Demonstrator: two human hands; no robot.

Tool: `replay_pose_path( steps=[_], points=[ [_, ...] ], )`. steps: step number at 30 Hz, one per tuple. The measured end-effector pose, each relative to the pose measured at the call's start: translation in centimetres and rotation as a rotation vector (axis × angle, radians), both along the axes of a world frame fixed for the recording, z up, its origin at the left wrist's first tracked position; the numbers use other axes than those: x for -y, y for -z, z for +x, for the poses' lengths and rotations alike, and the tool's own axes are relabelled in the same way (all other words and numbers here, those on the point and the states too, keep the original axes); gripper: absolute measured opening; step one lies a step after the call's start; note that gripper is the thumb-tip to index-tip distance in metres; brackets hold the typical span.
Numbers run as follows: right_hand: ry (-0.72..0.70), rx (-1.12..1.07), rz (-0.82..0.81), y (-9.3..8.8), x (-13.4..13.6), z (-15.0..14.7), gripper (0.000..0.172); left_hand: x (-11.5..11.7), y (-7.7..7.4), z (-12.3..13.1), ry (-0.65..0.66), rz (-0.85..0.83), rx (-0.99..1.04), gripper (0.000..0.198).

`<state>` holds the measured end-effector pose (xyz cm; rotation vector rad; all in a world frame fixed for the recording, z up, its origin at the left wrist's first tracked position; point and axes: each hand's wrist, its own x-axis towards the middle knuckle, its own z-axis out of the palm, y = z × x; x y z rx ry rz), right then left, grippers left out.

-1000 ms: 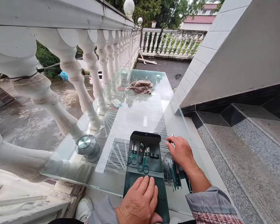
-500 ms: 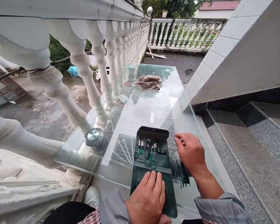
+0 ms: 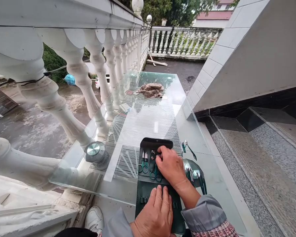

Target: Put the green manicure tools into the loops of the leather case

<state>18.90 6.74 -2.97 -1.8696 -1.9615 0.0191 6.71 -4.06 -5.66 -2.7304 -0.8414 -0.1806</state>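
Note:
A dark green manicure case point(image 3: 148, 186) lies unfolded on the glass table. My left hand point(image 3: 154, 210) rests flat on its lower flap, fingers stretched out. My right hand point(image 3: 171, 166) reaches over the upper half, thumb and fingers pinched at the small nail clipper in its slot, which they mostly cover. Beside them sit a larger black nail clipper point(image 3: 152, 158), small scissors point(image 3: 155, 176) with green handles and another green-handled pair point(image 3: 143, 166). Right of the case, a green nail clipper point(image 3: 183, 147) and a slim curved tool point(image 3: 191, 150) lie on the glass.
Several slim dark green tools point(image 3: 199, 179) lie at the round table support on the right. A crumpled brown cloth point(image 3: 151, 90) and a small card point(image 3: 125, 107) lie farther up the glass table point(image 3: 120, 194). White balusters point(image 3: 86, 77) run along the left; stone steps point(image 3: 266, 148) rise on the right.
My right hand has moved left from beside the case onto its upper half. The nail clipper and curved tool on the glass are now uncovered. My left hand stays on the flap.

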Motion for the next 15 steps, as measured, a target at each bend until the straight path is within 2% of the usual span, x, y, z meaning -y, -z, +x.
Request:
replay_pose_path(
  steps=[4,7,9,11,15],
  points=[
    [0.043,-0.208,0.129,-0.7,-0.7,0.6,0.009,0.2,0.4,0.1,0.001,0.035,0.045,0.073],
    [0.169,-0.404,0.244,-1.7,-1.3,2.7,0.011,0.3,0.5,0.1,-0.005,0.046,0.05,0.071],
    [0.293,-0.463,0.216,-2.1,-1.7,4.5,0.013,0.4,0.6,0.1,-0.01,0.063,0.065,0.066],
    [0.35,-0.439,0.105,-2.0,-1.9,6.0,0.012,0.4,0.8,0.2,-0.026,0.081,0.083,0.057],
    [0.302,-0.284,-0.001,-0.4,-2.4,7.2,0.01,0.7,0.7,0.3,-0.056,0.036,0.071,0.057]
  ],
)
